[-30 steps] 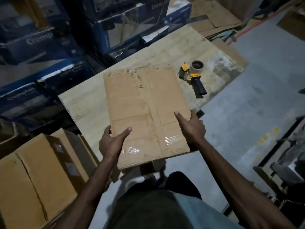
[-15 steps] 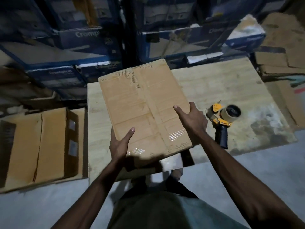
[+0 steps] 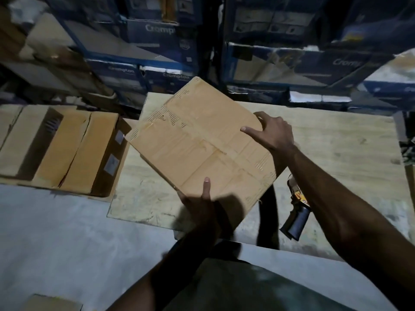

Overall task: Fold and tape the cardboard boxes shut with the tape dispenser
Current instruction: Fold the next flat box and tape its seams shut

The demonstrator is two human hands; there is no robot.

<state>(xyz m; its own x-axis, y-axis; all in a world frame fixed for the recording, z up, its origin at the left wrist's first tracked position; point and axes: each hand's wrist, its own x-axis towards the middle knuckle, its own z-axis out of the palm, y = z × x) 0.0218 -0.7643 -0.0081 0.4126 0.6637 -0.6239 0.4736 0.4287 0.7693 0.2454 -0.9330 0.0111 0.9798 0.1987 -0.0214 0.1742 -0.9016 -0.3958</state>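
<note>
Head view, going left to right: well to the left of the left fingers, large brown cardboard cartons [image 3: 67, 149] lie on their sides on the grey concrete floor [image 3: 56, 232], and one looks gaping along an edge, so I judge it not sealed. Behind everything rise stacked blue printed cartons [image 3: 157, 41]. Over a pale wooden board [image 3: 336, 153] the person holds a flat brown cardboard box [image 3: 202, 149], turned cornerwise and, by its shadow, lifted clear. The left hand [image 3: 199, 205] grips its near edge, thumb laid on top, the other fingers hidden beneath. The right hand [image 3: 274, 131] grips the far right edge, thumb stretched across the face, fingers curled over the rim. Between the two thumbs a seam crosses the face under what looks like a strip of tape, so this box seems closed on this side; I cannot tell about its underside. Below the right forearm, near the right fingers but untouched, a yellow-and-black tape dispenser [image 3: 297, 212] lies on the board. More folding and taping probably remains.
</note>
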